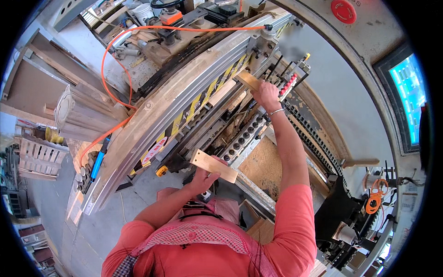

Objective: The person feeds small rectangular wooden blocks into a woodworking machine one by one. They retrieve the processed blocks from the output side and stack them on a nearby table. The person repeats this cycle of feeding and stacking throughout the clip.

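My left hand is closed around a short flat wooden board with small dark holes near its left end. It is held low in front of my body, apart from the machine. Reaching forward, my right hand grips the end of another small wooden piece inside the woodworking machine, below the striped yellow-and-black rail. A bracelet circles that wrist. Close by the right hand is a row of red knobs. A row of black round knobs runs between the two hands.
An orange air hose loops over the metal beam. Sawdust covers a panel beneath my right arm. At the right are a lit screen, a red emergency button and a black chain track. A blue tool hangs at left.
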The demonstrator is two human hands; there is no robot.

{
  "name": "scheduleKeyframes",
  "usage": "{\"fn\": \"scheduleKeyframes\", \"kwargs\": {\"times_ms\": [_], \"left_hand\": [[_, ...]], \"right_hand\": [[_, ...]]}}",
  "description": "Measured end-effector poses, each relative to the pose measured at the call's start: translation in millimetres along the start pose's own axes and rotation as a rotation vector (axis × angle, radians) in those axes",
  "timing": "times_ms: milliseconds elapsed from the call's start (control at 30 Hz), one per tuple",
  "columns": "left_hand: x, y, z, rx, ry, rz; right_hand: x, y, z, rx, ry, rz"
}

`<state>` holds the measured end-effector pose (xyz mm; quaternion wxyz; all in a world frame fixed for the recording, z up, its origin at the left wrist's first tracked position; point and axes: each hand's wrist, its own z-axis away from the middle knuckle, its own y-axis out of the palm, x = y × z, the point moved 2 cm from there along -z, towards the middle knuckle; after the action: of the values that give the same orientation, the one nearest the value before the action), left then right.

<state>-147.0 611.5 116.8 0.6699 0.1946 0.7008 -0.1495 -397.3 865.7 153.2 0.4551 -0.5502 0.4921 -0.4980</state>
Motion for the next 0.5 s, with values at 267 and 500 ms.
{"fn": "scheduleKeyframes", "kwargs": {"times_ms": [267,500], "left_hand": [[3,-2,-1,0.031,0.024,-0.058],[6,0,1,0.005,-0.013,0.043]], "right_hand": [[1,-1,1,0.027,-0.002,0.064],[7,1,-10,0.065,-0.017,0.057]]}}
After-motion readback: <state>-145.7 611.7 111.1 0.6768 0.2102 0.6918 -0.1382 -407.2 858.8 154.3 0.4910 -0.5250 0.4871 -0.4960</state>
